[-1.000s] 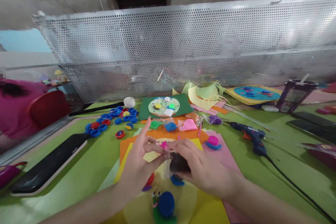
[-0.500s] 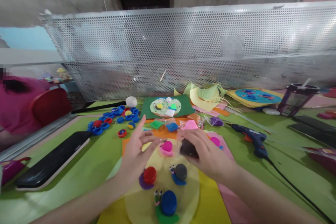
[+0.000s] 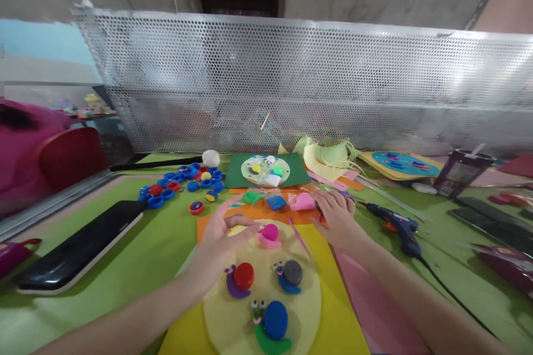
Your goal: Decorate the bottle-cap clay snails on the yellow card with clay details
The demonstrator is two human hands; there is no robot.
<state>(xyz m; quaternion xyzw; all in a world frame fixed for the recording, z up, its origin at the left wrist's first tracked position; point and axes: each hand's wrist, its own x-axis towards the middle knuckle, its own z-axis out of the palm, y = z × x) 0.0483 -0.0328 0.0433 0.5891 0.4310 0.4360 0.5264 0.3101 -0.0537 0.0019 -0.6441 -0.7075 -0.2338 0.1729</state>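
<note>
On the pale yellow paper oval (image 3: 262,299) sit snails with bottle-cap shells: a pink one (image 3: 270,233), a red-and-purple one (image 3: 244,276), a grey-and-blue one (image 3: 292,273) and a blue-and-green one (image 3: 275,320). My left hand (image 3: 225,233) is beside the pink snail, its index finger raised and its thumb closed against another finger; anything pinched there is too small to make out. Farther right, my right hand (image 3: 337,213) lies spread beside the bagged pink clay (image 3: 303,201), partly covering something dark and red. A thin pink strip (image 3: 298,237) lies on the oval.
Blue and red bottle caps (image 3: 166,194) lie left, above a phone (image 3: 83,247). A glue gun (image 3: 395,224) with its cord is at right, near a drink cup (image 3: 462,172). Bagged blue clay (image 3: 275,202) and a green card (image 3: 235,169) lie ahead.
My right hand has moved right and away from the oval, uncovering the pink strip. The dark packet it held is now mostly hidden. My left hand stays by the pink snail.
</note>
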